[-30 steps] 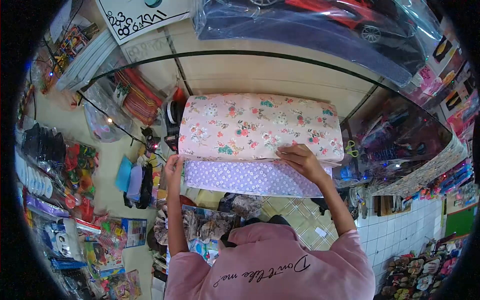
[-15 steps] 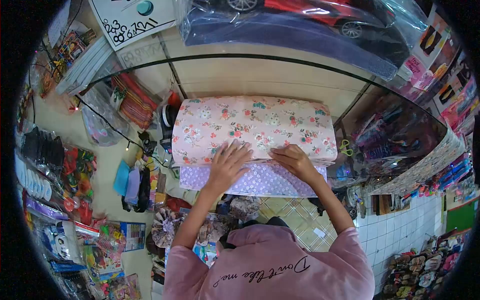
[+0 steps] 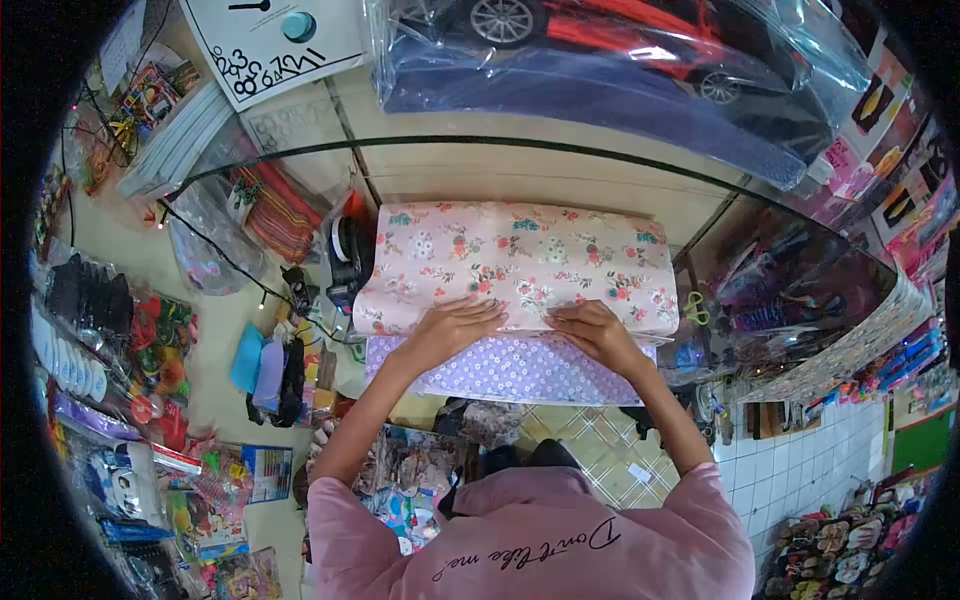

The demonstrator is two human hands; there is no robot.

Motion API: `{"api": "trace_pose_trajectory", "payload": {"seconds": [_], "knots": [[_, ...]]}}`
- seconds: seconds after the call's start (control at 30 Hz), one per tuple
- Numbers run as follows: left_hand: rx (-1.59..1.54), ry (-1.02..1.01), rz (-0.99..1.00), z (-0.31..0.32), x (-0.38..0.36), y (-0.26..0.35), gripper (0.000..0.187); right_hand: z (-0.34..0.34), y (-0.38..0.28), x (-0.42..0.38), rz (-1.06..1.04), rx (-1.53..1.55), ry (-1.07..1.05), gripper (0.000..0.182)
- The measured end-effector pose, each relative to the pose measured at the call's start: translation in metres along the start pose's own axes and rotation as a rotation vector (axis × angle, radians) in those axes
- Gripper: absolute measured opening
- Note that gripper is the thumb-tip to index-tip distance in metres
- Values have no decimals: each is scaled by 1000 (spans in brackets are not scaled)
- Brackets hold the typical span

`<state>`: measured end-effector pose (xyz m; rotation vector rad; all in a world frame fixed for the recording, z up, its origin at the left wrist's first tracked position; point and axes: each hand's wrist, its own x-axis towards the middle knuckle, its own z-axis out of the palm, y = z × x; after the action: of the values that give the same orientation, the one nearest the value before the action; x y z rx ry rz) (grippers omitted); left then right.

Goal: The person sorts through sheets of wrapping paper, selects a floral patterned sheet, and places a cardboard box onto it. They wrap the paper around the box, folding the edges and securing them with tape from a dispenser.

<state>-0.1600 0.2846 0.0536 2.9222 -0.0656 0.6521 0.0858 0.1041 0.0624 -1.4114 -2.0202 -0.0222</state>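
A pink floral sheet of wrapping paper (image 3: 520, 250) is folded over a wide block-shaped bundle on a glass-topped counter. Below its front edge shows a lilac sheet with small white flowers (image 3: 520, 370). My left hand (image 3: 462, 325) lies flat on the pink paper near that front edge, its fingers stretched out. With thumb and fingers closed together, my right hand (image 3: 592, 328) pinches the edge of the pink paper right of the middle. What lies inside the bundle is hidden.
A tape dispenser (image 3: 345, 255) stands just left of the bundle. Yellow-green scissors (image 3: 695, 308) lie to the right. Behind is a boxed toy car (image 3: 600, 60) in clear wrap, beside a white clock face (image 3: 270, 45). Packaged goods (image 3: 160, 350) fill the left side.
My left hand has moved slightly lower and its fingers have turned rightward, closer together along the paper's edge. My right hand stays at the edge. The view has shifted a little.
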Motion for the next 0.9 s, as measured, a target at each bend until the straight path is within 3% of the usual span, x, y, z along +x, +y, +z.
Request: {"api": "trace_pose_trajectory", "payload": {"seconds": [0.13, 0.23, 0.37, 0.7, 0.9], "knots": [[1, -25, -27, 0, -1, 2, 38, -1, -12, 6, 79, -13, -24, 35], [39, -24, 0, -2, 0, 2, 39, 12, -30, 20, 73, -229, 41, 29], [68, -31, 27, 1, -3, -1, 38, 46, -23, 27, -25, -226, 111, 26], [73, -50, 23, 1, -4, -2, 45, -21, -8, -4, 169, -138, -14, 43], [87, -56, 2, 0, -5, 4, 46, -7, 1, -14, 127, -158, 69, 36]]}}
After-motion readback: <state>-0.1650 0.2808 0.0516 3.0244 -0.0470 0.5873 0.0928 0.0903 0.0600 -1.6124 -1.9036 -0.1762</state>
